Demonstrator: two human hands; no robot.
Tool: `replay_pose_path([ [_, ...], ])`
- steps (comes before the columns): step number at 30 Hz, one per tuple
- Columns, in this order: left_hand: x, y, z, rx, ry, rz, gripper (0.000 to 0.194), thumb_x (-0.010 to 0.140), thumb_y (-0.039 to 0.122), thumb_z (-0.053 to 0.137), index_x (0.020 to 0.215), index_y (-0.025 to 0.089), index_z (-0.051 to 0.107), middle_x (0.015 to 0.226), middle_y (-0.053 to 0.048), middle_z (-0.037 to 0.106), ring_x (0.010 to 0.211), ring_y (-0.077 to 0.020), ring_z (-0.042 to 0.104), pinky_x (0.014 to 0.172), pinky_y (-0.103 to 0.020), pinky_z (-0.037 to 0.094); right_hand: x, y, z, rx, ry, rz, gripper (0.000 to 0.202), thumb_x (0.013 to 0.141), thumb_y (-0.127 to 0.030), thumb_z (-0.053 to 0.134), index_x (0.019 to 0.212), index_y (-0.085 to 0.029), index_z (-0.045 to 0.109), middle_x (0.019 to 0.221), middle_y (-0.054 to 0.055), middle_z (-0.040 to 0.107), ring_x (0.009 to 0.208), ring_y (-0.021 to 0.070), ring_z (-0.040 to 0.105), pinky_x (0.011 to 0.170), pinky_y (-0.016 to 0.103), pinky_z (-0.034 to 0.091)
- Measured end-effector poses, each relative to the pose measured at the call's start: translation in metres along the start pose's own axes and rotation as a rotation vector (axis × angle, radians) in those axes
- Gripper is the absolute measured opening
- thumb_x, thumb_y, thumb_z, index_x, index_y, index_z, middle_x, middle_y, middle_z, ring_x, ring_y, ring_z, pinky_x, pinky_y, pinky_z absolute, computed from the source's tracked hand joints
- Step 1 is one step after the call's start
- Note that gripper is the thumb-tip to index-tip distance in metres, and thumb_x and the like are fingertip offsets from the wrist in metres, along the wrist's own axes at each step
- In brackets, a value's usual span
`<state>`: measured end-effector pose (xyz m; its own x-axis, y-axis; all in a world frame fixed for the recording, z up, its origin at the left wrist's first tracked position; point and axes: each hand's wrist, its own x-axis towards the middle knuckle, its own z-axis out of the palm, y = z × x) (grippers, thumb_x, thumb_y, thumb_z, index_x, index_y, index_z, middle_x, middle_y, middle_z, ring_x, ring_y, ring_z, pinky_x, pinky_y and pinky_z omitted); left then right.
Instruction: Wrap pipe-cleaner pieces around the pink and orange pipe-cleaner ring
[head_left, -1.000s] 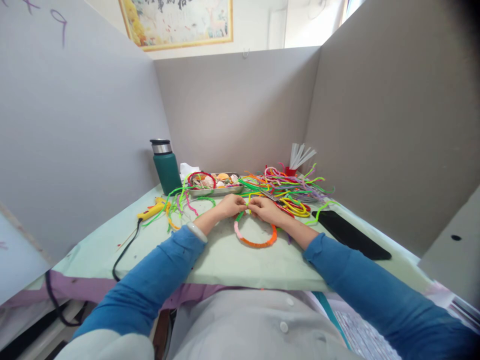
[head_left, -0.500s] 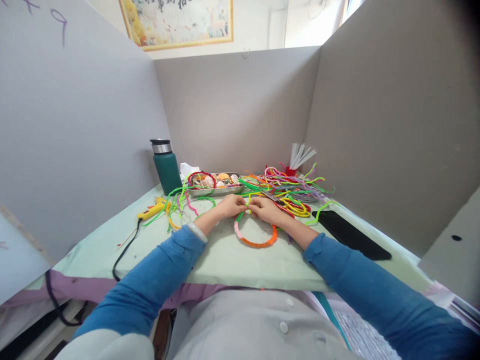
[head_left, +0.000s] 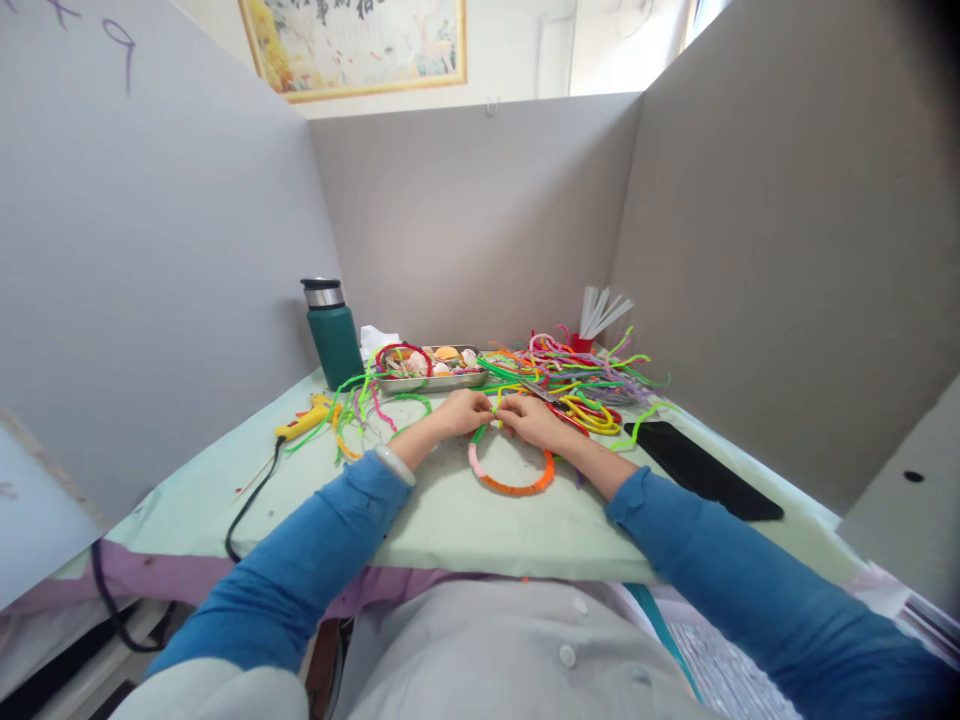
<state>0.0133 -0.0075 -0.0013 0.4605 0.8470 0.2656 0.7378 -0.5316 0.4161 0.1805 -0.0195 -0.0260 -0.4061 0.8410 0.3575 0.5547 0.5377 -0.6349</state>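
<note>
Grey partitions point(head_left: 480, 220) rise behind a table point(head_left: 465, 540) with a pale green cover. At the frame's centre, the left hand point(head_left: 461, 412) and right hand point(head_left: 527, 418) nearly meet, fingertips pinched on a yellow-green strand point(head_left: 494, 411) at the far side of a multicoloured ring point(head_left: 517, 491). The ring sits just below them, between the forearms. Colourful fuzzy stems point(head_left: 555, 365) tangle right of centre; a green bottle point(head_left: 334, 345) stands centre-left.
</note>
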Motion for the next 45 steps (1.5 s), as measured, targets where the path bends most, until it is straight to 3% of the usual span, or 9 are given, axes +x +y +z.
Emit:
replay_pose_path([
  [23,-0.0001,0.0008,0.0003,0.01,-0.011,0.008,0.03,0.068,0.037,0.049,0.075,0.012,0.063,0.059,-0.001,0.057,0.054,-0.0101,0.045,0.049,-0.019,0.031,-0.0001,0.0026,0.001,0.024,-0.017,0.027,0.025,0.078,-0.035,0.043,0.072,-0.014,0.054,0.059,0.0,0.057,0.045,0.0064,0.042,0.044,0.018,0.028],
  [45,0.0017,-0.0038,0.0026,0.167,-0.033,0.088,0.031,0.073,0.038,0.045,0.075,0.013,0.062,0.065,-0.002,0.06,0.057,-0.0109,0.046,0.051,-0.02,0.03,-0.002,-0.0052,-0.0003,-0.085,-0.01,-0.038,0.021,0.078,-0.03,0.043,0.07,-0.015,0.055,0.059,0.0,0.057,0.053,0.0088,0.045,0.052,0.02,0.03],
])
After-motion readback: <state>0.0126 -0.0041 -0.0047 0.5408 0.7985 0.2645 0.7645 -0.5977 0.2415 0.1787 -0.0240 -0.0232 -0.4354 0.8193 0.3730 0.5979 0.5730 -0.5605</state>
